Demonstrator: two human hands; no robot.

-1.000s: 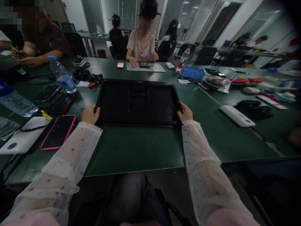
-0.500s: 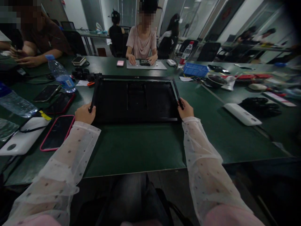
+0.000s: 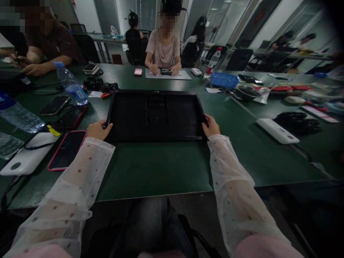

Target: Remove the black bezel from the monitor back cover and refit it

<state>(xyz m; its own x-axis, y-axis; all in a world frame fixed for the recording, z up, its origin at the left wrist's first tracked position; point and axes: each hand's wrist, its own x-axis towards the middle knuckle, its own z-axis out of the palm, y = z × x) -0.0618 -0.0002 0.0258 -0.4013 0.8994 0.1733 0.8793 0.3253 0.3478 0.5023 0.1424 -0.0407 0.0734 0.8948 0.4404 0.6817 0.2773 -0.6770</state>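
A wide black monitor casing (image 3: pixel 129 116) lies on the green table in front of me, with a recessed rectangular section in its middle. A thin black bezel frame (image 3: pixel 178 92) with a small pale logo sits around its border. My left hand (image 3: pixel 98 129) grips the left side of the frame near the front corner, thumb on top and fingers curled at the outer edge. At the opposite side my right hand (image 3: pixel 211 126) holds the frame the same way. The undersides of the fingers are partly hidden.
To the left lie a pink-cased phone (image 3: pixel 67 150), a white power bank (image 3: pixel 29 154) and water bottles (image 3: pixel 71 86). On the right are another white power bank (image 3: pixel 276 131) and a blue basket (image 3: pixel 224 79). A person (image 3: pixel 163 46) works across the table.
The bezel frame, held slightly raised and offset over the casing before, has come down and lines up with its border. Both hands moved down with it, still at its sides.
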